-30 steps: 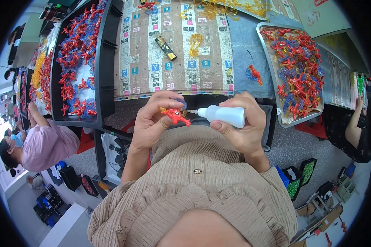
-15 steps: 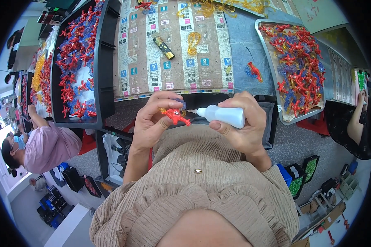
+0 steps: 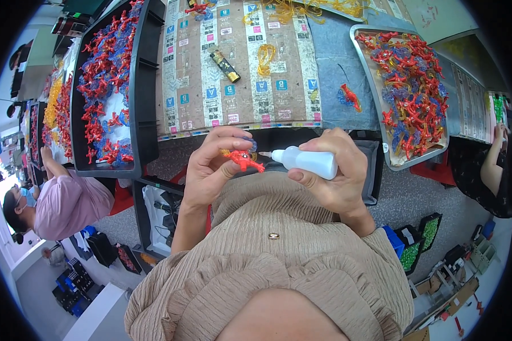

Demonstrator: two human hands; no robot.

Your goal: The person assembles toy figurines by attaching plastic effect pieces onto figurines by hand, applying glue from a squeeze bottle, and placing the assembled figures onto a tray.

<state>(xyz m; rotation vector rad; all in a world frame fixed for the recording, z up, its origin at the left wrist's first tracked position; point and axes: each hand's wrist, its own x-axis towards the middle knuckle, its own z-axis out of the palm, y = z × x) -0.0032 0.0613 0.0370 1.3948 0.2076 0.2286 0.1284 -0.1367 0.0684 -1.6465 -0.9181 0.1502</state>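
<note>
Between the thumb and fingers of my left hand is a small red toy figure, with a clear blue piece at its far side. My right hand grips a white squeeze bottle, lying on its side with its narrow nozzle pointing left. The nozzle tip is close to the blue piece; whether the two touch I cannot tell. Both hands are held above my lap, just short of the table's front edge.
Red and blue figures fill a black tray at left and a metal tray at right. On the printed table cover lie a black lighter-like stick and a yellow cord loop. A single figure rests on blue cloth. People sit on both sides.
The red figure has tilted very slightly in my left fingers. The bottle and both hands hold almost the same place.
</note>
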